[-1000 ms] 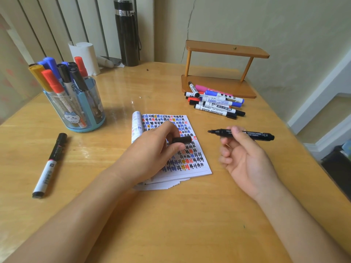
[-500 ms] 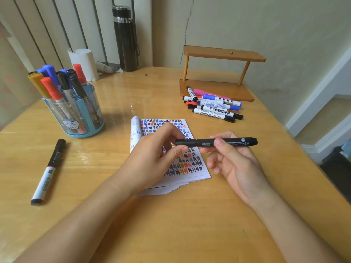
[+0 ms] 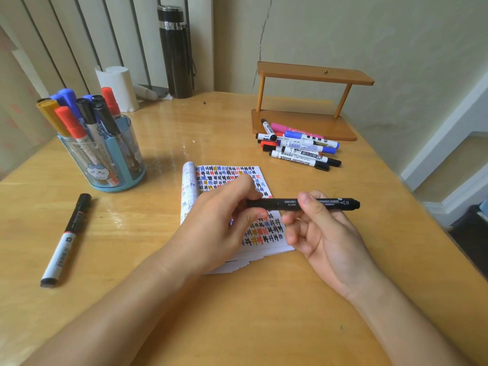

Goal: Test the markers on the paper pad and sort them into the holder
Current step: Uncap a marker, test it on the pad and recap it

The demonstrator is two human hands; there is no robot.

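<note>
Left hand (image 3: 221, 223): over the pad, thumb and forefinger pinched on the cap end of the black marker (image 3: 303, 203).
Right hand (image 3: 324, 233): palm up, thumb and fingers closed on the barrel of the same marker, near its middle.
Black marker: level, above the pad's right edge, cap on, held off the counter (image 3: 264, 326) by both hands.
Pad (image 3: 232, 175): flat on the counter centre, top sheet covered in rows of coloured test marks, left page curled up.
Holder (image 3: 105, 159): clear blue cup, far left, upright, filled with capped markers standing tips up.
Loose marker (image 3: 66, 240): white barrel, black cap, lying alone on the counter left of the pad.
Pile (image 3: 298, 146): several markers lying beside and on the base of the wooden shelf (image 3: 311, 75), far right.
Flask (image 3: 175, 51): black, upright at the far edge.
</note>
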